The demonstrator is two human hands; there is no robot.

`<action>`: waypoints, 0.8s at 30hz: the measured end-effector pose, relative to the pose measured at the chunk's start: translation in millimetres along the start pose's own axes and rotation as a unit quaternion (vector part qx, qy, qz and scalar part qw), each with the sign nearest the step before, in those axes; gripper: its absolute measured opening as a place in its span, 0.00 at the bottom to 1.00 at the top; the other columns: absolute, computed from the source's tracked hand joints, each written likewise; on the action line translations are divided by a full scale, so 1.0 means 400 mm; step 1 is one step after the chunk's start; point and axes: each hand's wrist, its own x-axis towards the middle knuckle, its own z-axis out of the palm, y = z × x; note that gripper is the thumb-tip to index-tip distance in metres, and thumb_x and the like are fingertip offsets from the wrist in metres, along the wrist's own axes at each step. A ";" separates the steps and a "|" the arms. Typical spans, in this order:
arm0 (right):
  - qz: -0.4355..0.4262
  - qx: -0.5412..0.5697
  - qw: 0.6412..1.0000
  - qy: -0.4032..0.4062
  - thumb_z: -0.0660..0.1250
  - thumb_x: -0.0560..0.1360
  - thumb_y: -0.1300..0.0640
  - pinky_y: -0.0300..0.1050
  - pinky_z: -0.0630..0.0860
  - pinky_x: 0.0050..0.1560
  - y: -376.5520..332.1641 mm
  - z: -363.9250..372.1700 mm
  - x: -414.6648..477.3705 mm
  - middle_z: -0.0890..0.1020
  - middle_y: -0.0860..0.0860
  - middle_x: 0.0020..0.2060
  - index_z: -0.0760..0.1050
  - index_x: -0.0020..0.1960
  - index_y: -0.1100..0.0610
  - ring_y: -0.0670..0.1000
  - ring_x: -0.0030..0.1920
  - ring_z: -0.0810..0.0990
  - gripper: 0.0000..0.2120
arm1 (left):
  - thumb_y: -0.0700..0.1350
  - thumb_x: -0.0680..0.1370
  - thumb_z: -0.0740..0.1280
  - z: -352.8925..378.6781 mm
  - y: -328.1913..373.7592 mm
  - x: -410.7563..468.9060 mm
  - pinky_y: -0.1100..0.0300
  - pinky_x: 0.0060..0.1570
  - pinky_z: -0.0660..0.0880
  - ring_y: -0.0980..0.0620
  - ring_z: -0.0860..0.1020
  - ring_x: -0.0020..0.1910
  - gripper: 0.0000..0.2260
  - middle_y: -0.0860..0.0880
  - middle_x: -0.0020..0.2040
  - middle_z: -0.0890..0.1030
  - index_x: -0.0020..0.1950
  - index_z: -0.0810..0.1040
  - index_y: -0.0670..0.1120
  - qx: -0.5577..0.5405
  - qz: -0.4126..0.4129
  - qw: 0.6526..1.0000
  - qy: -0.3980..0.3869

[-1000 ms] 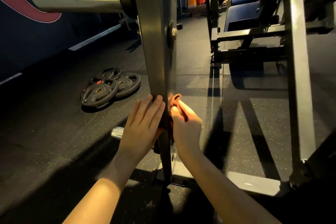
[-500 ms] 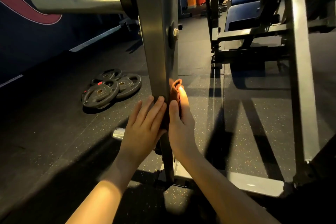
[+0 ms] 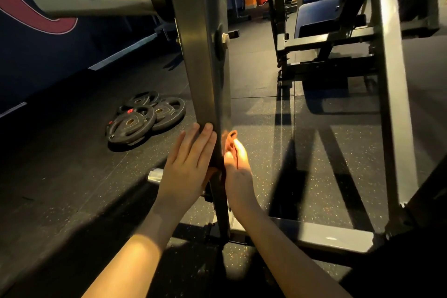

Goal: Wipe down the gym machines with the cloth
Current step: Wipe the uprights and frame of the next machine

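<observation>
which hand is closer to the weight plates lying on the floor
Left. The left hand lies flat on the left face of the upright post, toward the weight plates; the right hand holds the cloth on its right side, farther away.

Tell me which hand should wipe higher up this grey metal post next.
Right, probably: the right hand holds the rust-red cloth against the side of the grey metal post, while the left hand lies flat-fingered on the front face.
</observation>
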 end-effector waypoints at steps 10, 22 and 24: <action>0.061 0.002 0.998 -0.005 0.54 0.84 0.53 0.40 0.79 0.47 0.103 -0.021 0.003 0.79 0.48 0.57 0.60 0.73 0.47 0.47 0.52 0.81 0.18 | 0.49 0.68 0.77 0.007 -0.002 0.006 0.47 0.74 0.53 0.40 0.59 0.73 0.43 0.41 0.74 0.59 0.74 0.57 0.39 0.012 0.010 1.000 0.017; 0.020 -0.042 0.999 0.006 0.54 0.84 0.53 0.41 0.77 0.47 0.098 -0.029 0.011 0.80 0.45 0.51 0.63 0.67 0.42 0.48 0.52 0.80 0.13 | 0.48 0.68 0.77 -0.005 0.015 0.007 0.45 0.72 0.56 0.40 0.58 0.73 0.43 0.41 0.74 0.58 0.74 0.57 0.38 0.037 0.000 0.999 0.013; 0.053 -0.042 0.998 -0.001 0.53 0.84 0.53 0.37 0.75 0.43 0.120 -0.036 -0.003 0.79 0.47 0.53 0.61 0.71 0.47 0.46 0.51 0.79 0.16 | 0.49 0.69 0.77 -0.004 0.014 0.005 0.47 0.74 0.53 0.40 0.58 0.73 0.44 0.41 0.74 0.57 0.75 0.56 0.38 0.039 -0.002 0.999 0.009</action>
